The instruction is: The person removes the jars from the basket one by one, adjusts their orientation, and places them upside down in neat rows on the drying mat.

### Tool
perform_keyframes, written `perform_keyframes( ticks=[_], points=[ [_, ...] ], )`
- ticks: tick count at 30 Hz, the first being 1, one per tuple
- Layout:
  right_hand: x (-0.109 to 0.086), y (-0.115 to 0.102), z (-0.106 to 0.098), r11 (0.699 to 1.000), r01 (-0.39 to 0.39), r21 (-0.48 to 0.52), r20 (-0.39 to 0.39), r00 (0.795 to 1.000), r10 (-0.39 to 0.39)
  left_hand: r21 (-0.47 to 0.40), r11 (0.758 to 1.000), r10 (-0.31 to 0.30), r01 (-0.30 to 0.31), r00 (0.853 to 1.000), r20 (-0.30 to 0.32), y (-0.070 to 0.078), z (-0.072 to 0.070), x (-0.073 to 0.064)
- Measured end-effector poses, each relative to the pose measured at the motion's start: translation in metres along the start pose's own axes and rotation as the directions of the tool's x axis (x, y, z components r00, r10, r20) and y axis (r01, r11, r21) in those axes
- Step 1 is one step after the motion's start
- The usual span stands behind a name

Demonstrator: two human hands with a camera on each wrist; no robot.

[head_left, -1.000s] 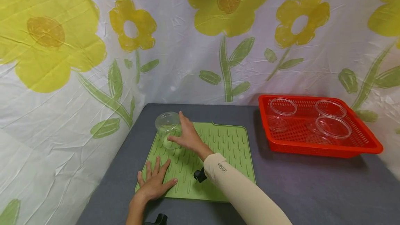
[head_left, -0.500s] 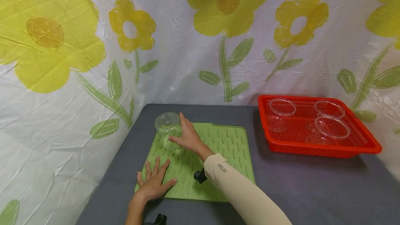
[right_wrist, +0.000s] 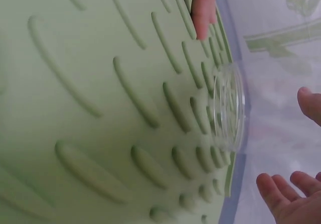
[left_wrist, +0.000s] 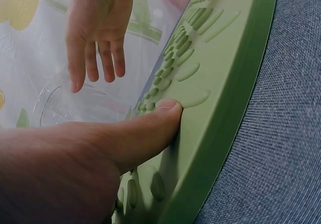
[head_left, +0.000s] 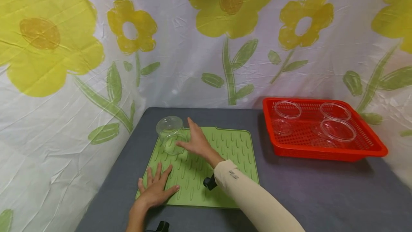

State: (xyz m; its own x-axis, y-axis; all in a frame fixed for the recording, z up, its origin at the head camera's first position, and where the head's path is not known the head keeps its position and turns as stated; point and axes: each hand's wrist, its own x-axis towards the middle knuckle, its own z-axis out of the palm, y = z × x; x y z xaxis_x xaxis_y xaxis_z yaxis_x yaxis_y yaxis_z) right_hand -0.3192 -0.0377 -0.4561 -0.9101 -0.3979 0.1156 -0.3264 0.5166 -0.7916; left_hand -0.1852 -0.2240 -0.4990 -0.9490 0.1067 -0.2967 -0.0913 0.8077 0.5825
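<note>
A clear plastic cup (head_left: 170, 135) stands upright on the far left corner of the green ridged mat (head_left: 225, 160). My right hand (head_left: 200, 142) is just right of the cup, thumb and fingers spread apart. In the right wrist view a gap shows between those fingertips and the cup (right_wrist: 230, 108). The left hand (head_left: 155, 191) rests on the mat's near left corner with its fingers splayed. Its thumb (left_wrist: 150, 128) presses on the mat's surface in the left wrist view.
At the right, a red perforated basket (head_left: 325, 155) bears 3 clear cups, one of them a cup (head_left: 338, 130) near its front. A dark grey cloth (head_left: 289, 192) covers the table. Behind hangs a flower-printed curtain (head_left: 180, 46).
My right hand has let go of the cup and moved slightly right, away from it. The cup stays on the mat. The left hand keeps its place, and the head view has shifted a little.
</note>
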Motion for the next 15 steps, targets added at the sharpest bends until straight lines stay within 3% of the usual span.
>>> perform_keyframes(
  ticks=[15],
  points=[
    [-0.014,0.015,-0.022,0.998,0.024,0.060,-0.024,0.999,-0.023,-0.018,1.000,0.006,-0.006,1.000,0.009,0.000,0.000,0.000]
  ],
)
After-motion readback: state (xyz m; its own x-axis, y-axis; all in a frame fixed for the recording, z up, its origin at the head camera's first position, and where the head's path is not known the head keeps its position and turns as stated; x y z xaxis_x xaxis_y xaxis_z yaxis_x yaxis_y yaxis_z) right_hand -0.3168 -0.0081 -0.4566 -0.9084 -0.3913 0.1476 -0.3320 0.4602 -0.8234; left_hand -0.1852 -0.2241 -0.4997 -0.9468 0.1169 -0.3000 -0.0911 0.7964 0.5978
